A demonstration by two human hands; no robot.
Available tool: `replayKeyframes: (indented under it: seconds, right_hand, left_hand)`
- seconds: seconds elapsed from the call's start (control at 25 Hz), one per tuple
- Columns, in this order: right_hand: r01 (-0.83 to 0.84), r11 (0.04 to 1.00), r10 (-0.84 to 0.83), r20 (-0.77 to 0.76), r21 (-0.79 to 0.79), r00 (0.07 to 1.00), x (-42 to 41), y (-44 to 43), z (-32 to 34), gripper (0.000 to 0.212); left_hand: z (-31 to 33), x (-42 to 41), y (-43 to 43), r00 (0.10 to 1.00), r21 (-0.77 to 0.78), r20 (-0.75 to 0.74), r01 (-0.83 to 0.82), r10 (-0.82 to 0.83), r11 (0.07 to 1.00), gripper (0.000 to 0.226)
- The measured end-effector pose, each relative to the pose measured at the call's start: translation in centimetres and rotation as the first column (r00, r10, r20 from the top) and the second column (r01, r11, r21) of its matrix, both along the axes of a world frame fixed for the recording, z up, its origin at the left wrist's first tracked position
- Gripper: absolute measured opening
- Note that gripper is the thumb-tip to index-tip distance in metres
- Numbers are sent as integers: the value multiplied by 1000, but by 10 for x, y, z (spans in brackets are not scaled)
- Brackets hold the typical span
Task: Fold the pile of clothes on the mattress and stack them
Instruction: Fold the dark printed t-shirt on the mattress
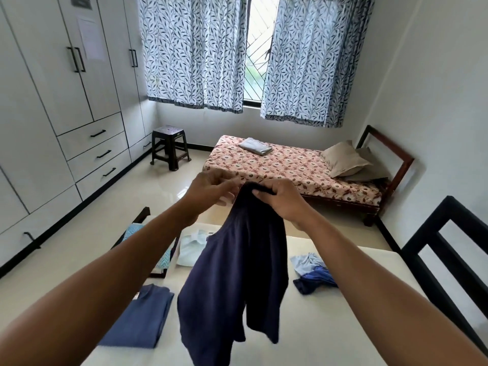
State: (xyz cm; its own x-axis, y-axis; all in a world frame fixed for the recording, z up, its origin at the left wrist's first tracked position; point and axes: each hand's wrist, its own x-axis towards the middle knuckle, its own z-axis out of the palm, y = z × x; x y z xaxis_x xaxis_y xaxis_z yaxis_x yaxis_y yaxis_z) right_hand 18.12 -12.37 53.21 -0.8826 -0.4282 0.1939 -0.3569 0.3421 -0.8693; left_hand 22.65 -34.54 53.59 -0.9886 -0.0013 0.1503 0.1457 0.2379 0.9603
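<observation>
A home bedroom — 2 beds (290, 165), wardrobe (79, 101), leaf-print curtains (195, 54).

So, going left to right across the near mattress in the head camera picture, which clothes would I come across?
A folded blue garment → dark navy garment hanging from the right hand → crumpled pile of blue clothes.
</observation>
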Motion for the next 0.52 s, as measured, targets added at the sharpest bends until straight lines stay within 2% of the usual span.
replayKeyframes:
  seconds: [0.12, 0.24, 0.36, 0.52]
  right_hand:
    - [40, 999, -39, -85, 9, 996, -4, -11, 3, 12]
    - [99, 992, -108, -110, -79, 988, -6, -15, 17, 10]
    - [128, 970, -147, -80, -209, 986, -4, -8, 37, 14]
    - [148, 959, -174, -92, -242, 980, -5, 8, 48, 15]
  left_hand:
    - [-28, 4, -5, 990, -179, 12, 137, -137, 974, 42]
    - [-65, 5, -6, 979, -331, 82, 202, -185, 922, 25]
    - [-95, 10, -8, 993, -413, 99, 106, -71, 905, 4]
    - [-107, 17, 9, 979, -342, -119, -194, 162, 920, 11]
